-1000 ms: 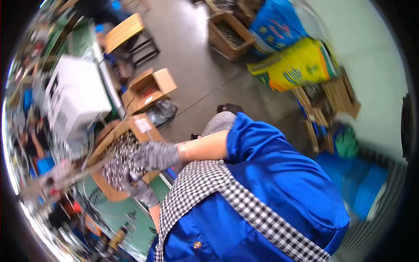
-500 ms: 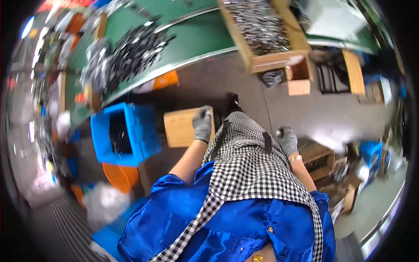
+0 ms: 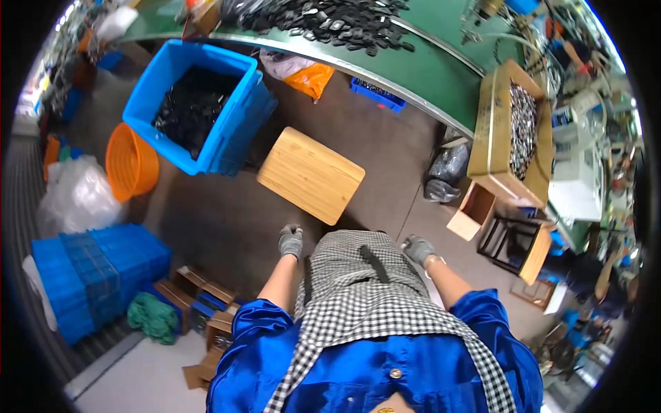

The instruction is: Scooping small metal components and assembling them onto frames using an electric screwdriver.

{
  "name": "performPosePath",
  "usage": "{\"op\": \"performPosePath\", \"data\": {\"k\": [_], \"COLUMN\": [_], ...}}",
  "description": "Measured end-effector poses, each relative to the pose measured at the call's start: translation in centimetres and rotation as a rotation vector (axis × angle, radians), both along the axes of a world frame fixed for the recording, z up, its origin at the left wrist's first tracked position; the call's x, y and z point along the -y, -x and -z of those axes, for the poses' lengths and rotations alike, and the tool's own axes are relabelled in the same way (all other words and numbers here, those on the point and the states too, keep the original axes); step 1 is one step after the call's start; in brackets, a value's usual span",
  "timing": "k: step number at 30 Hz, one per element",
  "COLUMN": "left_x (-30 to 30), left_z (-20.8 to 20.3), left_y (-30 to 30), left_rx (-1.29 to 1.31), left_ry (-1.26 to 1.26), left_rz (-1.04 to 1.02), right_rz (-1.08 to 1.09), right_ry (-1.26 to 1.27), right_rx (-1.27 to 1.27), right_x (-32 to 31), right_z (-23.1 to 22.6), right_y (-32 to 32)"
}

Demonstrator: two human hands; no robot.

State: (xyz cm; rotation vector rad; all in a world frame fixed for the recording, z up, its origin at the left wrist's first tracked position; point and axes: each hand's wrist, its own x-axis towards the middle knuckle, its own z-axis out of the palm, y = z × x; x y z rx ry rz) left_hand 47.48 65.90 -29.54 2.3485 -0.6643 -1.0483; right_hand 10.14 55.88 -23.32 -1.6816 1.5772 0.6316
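My left hand (image 3: 290, 241), in a grey glove, hangs beside the checked apron (image 3: 365, 296) with its fingers curled in and nothing showing in them. Closest to it is a wooden-topped stool (image 3: 311, 175), a short gap ahead. My right hand (image 3: 418, 249), gloved likewise, hangs on the apron's other side, fingers curled, no object visible in it. Beyond the stool, to the left, a blue bin (image 3: 237, 103) holds black pieces (image 3: 193, 110). A heap of small black parts (image 3: 337, 20) lies on the green workbench (image 3: 441, 76).
An orange basket (image 3: 131, 163), a clear plastic bag (image 3: 79, 196) and blue crates (image 3: 103, 275) stand left. A large carton (image 3: 492, 131) of shiny parts is on the right, near a black bag (image 3: 447, 168) and another stool (image 3: 533, 251). A blue tray (image 3: 377, 95) lies under the bench.
The view has swung round, bringing the bin and stool further ahead of me. My left hand, earlier at the stool's top, is now apart from it at my side.
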Motion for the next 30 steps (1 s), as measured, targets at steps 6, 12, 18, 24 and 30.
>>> {"op": "performPosePath", "data": {"k": [6,12,18,24,30], "left_x": [4.7,14.0,25.2,29.5,30.3], "left_z": [2.4,4.4,10.8,15.5,16.7], "left_y": [2.0,3.7,1.7,-2.4,-1.0], "left_rx": [0.033,0.220,0.538,0.737,0.665], "left_ry": [0.158,0.267,0.360,0.652,0.710], "left_rz": [-0.025,0.035,0.106,0.180,0.067], "right_rz": [-0.063,-0.099,-0.465,-0.074,0.425], "right_ry": [0.073,0.119,0.049,0.235,0.397], "right_rx": [-0.176,-0.122,-0.150,-0.084,0.130], "right_x": [10.8,20.6,32.1,44.5,57.9], "right_z": [2.9,14.0,32.9,49.0,64.2], "right_y": [-8.1,-7.2,-0.5,4.3,8.0]}}
